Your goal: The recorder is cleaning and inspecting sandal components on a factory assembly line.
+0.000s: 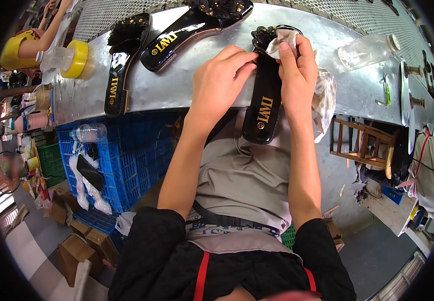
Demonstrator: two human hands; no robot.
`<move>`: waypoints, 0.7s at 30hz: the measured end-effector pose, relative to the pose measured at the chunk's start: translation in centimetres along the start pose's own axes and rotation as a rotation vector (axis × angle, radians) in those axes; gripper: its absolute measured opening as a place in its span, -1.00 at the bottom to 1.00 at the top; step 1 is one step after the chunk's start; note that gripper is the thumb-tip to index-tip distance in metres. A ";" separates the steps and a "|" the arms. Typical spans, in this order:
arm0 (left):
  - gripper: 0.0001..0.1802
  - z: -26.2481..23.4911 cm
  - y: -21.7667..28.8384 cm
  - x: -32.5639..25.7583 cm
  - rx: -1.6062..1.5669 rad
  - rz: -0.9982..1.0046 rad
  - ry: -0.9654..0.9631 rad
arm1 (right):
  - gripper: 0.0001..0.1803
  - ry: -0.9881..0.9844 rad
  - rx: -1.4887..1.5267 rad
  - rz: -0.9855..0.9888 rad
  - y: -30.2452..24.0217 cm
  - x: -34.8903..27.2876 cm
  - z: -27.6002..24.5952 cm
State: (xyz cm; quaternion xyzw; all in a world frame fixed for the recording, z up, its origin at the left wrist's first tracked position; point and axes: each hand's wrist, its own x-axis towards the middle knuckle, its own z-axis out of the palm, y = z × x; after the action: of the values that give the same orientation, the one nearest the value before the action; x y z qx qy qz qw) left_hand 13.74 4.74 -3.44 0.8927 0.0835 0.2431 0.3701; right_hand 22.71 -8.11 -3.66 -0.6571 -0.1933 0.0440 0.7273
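A black glossy slide sandal (pixel 263 103) with gold lettering on its insole tilts over the near edge of the metal table, its heel toward me. Black ruffled trim covers its toe strap. My left hand (pixel 219 78) is closed at the left side of that strap, thumb and fingertips pinching its edge. In my right hand (pixel 297 62) a white cloth (pixel 283 42) is bunched between thumb and fingers, pressed against the trim. Two more black sandals lie to the left, a narrow one (pixel 118 75) and a slanted one (pixel 177 42).
On the metal table (pixel 171 93) stand a yellow tape roll (pixel 75 59) and a clear bottle (pixel 367 51). A patterned rag (pixel 325 98) hangs over the near edge. Blue crates (pixel 126 160) are below left, a wooden stool (pixel 365 143) below right. Another person's arm (pixel 51 35) reaches in far left.
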 end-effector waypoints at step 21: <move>-0.92 0.4 -0.3 1.2 0.449 0.238 0.009 | -0.80 -0.005 -0.196 -0.010 -0.1 0.0 -0.1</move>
State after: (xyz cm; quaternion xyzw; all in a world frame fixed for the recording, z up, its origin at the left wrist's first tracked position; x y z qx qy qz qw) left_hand 15.02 5.07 -3.46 0.9550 0.0315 0.2642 0.1311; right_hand 22.77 -8.23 -3.55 -0.7240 -0.2015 0.0230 0.6593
